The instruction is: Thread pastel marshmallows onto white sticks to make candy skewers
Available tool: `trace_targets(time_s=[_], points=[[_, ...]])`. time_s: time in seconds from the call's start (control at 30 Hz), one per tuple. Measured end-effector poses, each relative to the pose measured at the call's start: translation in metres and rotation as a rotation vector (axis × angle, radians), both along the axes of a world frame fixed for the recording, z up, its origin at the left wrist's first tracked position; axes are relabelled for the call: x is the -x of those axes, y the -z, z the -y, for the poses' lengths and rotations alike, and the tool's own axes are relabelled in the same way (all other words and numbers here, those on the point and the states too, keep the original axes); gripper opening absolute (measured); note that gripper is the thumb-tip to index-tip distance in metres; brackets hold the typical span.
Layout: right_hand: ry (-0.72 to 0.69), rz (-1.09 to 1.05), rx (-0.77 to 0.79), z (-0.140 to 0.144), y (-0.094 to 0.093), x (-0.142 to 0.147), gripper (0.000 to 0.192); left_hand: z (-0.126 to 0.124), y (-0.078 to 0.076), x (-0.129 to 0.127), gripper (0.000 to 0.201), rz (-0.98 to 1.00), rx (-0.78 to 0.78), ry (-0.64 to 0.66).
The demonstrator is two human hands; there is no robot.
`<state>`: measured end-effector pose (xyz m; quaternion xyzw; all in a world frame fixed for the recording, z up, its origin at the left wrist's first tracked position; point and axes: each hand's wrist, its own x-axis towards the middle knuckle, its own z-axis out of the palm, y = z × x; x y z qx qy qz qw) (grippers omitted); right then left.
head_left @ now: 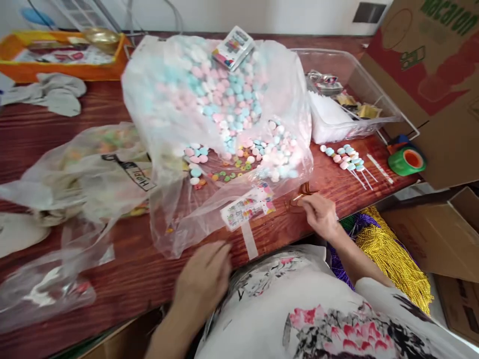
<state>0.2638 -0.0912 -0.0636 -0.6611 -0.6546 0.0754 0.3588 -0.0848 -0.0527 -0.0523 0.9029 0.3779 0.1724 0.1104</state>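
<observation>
My right hand [321,215] is at the front edge of the table, thumb and fingers pinched on a thin gold twist tie. More gold twist ties [309,188] lie just beyond its fingertips. My left hand [205,273], smeared by motion, hangs over the table edge; whether it grips anything is unclear. Between the hands lie a printed card packet [245,207] and a strip of white tape [249,240]. Beyond them a large clear plastic bag [299,99] spills pink, blue and white candies [239,99], with small coloured rings [226,175] at its mouth.
Candy sticks [348,158] and a green tape roll [406,160] lie right, before a clear bin [337,132]. A stack of cards [234,48] rests on the bag. Left are another plastic bag [93,174], grey gloves [56,93] and an orange tray [15,57]. Yellow beads [389,264] hang below.
</observation>
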Motion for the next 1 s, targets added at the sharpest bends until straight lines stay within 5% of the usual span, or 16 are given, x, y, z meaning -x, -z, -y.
trace_targets(time_s=[0.07,0.13,0.23,0.37,0.53,0.63,0.77,0.83,0.9,1.0], points=[[0.237,0.204,0.029,-0.003,-0.008,-0.04,0.022,-0.022,0.001,-0.056,0.034,-0.116,-0.114,0.177],[0.45,0.395,0.137,-0.006,-0.017,-0.081,0.025,-0.038,0.003,-0.099,0.036,-0.251,-0.169,0.184],[0.603,0.627,0.334,-0.012,-0.025,-0.128,0.028,-0.052,0.008,-0.124,0.03,-0.382,-0.195,0.156],[0.585,0.717,0.488,-0.023,-0.012,-0.148,0.027,-0.059,0.019,-0.114,0.027,-0.311,-0.266,0.141],[0.639,0.693,0.489,-0.029,-0.004,-0.15,0.03,-0.063,0.019,-0.103,0.025,-0.121,-0.248,0.107],[0.634,0.714,0.465,-0.018,-0.035,-0.154,0.03,-0.064,0.012,-0.102,0.026,-0.078,-0.174,0.078],[0.594,0.939,0.489,-0.003,-0.108,-0.151,0.025,-0.064,0.011,-0.102,0.021,-0.115,-0.182,0.066],[0.459,1.043,0.572,-0.007,-0.135,-0.142,0.022,-0.061,0.014,-0.101,0.021,-0.158,-0.209,0.067],[0.316,1.062,0.739,-0.02,-0.144,-0.131,0.022,-0.058,0.017,-0.101,0.021,-0.18,-0.215,0.057],[0.178,0.992,0.868,-0.043,-0.13,-0.123,0.017,-0.053,0.017,-0.1,0.021,-0.166,-0.175,-0.005]])
